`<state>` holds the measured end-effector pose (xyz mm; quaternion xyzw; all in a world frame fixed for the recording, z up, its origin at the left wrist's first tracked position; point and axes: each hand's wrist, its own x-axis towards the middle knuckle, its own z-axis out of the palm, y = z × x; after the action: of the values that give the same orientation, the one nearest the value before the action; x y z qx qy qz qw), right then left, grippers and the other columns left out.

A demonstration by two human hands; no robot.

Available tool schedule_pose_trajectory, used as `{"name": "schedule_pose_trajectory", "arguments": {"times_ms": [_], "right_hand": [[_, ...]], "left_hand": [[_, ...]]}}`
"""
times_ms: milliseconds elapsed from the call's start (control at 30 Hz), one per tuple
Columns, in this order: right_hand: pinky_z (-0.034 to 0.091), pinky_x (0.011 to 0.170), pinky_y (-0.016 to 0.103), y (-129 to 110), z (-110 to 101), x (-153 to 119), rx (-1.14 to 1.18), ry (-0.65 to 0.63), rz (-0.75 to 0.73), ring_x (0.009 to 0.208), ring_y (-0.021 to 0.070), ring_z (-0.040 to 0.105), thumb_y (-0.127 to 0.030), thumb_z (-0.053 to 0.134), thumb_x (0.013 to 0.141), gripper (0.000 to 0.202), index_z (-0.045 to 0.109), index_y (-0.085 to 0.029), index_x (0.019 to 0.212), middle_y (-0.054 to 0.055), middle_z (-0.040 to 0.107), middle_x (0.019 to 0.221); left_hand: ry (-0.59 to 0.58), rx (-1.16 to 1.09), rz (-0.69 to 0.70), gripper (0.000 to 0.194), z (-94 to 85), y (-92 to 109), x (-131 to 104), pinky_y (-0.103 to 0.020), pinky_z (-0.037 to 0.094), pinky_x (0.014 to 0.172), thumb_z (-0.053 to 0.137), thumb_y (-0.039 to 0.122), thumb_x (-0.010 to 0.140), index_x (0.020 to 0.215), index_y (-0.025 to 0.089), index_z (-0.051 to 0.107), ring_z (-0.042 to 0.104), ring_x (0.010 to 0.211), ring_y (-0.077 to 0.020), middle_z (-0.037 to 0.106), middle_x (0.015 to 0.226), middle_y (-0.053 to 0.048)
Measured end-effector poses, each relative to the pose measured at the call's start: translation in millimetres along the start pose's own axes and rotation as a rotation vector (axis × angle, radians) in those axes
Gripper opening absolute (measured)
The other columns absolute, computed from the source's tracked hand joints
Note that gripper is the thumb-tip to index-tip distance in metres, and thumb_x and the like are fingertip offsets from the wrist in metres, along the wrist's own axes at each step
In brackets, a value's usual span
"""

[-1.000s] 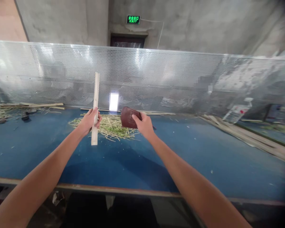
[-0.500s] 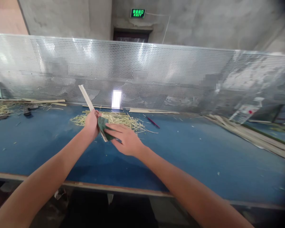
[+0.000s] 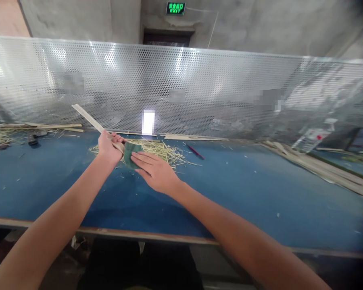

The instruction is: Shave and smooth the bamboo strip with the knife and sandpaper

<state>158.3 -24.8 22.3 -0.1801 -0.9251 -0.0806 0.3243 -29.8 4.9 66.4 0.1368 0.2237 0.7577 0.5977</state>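
A pale, flat bamboo strip (image 3: pixel 87 117) slants up and to the left over the work table. My left hand (image 3: pixel 109 148) is closed around its lower part, palm partly turned up. Against the strip's lower end lies a dark green sheet (image 3: pixel 132 154), which looks like sandpaper. My right hand (image 3: pixel 154 171) grips that sheet, fingers pressed together on top; its thumb is mostly hidden. The end of the strip under the sheet cannot be seen. Behind both hands spreads a pile of thin, yellowish shavings (image 3: pixel 166 155).
A perforated metal screen (image 3: pixel 199 88) runs along the back of the blue table (image 3: pixel 245 201). A dark red stick-like tool (image 3: pixel 195 151) lies behind my right hand. Long strips (image 3: pixel 314 167) and a plastic bottle (image 3: pixel 314 137) are at the right; a dark tool (image 3: pixel 33 139) and more shavings at the left.
The strip has tilted further left, its upper end swinging left and slightly up. My left hand has moved left and turned; my right hand and the green sheet have shifted slightly up.
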Motion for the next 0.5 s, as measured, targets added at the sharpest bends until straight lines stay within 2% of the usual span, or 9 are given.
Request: {"name": "schedule_pose_trajectory", "arguments": {"times_ms": [133, 300, 433, 500], "right_hand": [[0.039, 0.112, 0.042, -2.1, 1.9, 0.2, -0.021, 0.018, 0.031, 0.131, 0.0176, 0.047, -0.029, 0.042, 0.099, 0.041, 0.051, -0.024, 0.139, 0.003, 0.055, 0.139], [0.037, 0.113, 0.039, 0.3, 2.2, -0.7, -0.004, -0.033, 0.007, 0.133, 0.0156, 0.044, -0.03, 0.039, 0.1, 0.042, 0.049, -0.025, 0.14, 0.0, 0.053, 0.141], [0.039, 0.112, 0.04, 0.3, 0.3, -0.1, -0.004, -0.015, 0.101, 0.131, 0.0175, 0.047, -0.029, 0.039, 0.1, 0.041, 0.05, -0.023, 0.139, 0.002, 0.053, 0.14], [0.038, 0.112, 0.041, -3.1, 0.7, 0.4, 0.002, -0.012, 0.079, 0.133, 0.0179, 0.045, -0.03, 0.039, 0.1, 0.042, 0.051, -0.021, 0.139, 0.003, 0.053, 0.14]], "left_hand": [[0.054, -0.073, -0.025, 0.042, 3.9, 4.8, -8.7, -0.024, 0.04, 0.049, 0.017, 0.043, 0.1, 0.065, 0.022, 0.03, 0.034, 0.036, -0.0086, 0.025, 0.044, 0.007], [0.021, -0.048, -0.038, 0.039, 6.7, 4.9, -13.9, -0.027, 0.042, 0.05, 0.025, 0.044, 0.097, 0.064, 0.022, 0.029, 0.038, 0.039, -0.0109, 0.03, 0.044, 0.006], [0.061, -0.072, -0.015, 0.04, 4.9, 9.5, -12.2, -0.028, 0.043, 0.051, 0.021, 0.045, 0.097, 0.065, 0.023, 0.027, 0.039, 0.039, -0.0116, 0.032, 0.044, 0.005], [0.036, -0.083, -0.021, 0.039, 3.9, 12.4, -11.5, -0.028, 0.044, 0.051, 0.022, 0.044, 0.097, 0.065, 0.023, 0.026, 0.04, 0.039, -0.0115, 0.033, 0.044, 0.005]]}}
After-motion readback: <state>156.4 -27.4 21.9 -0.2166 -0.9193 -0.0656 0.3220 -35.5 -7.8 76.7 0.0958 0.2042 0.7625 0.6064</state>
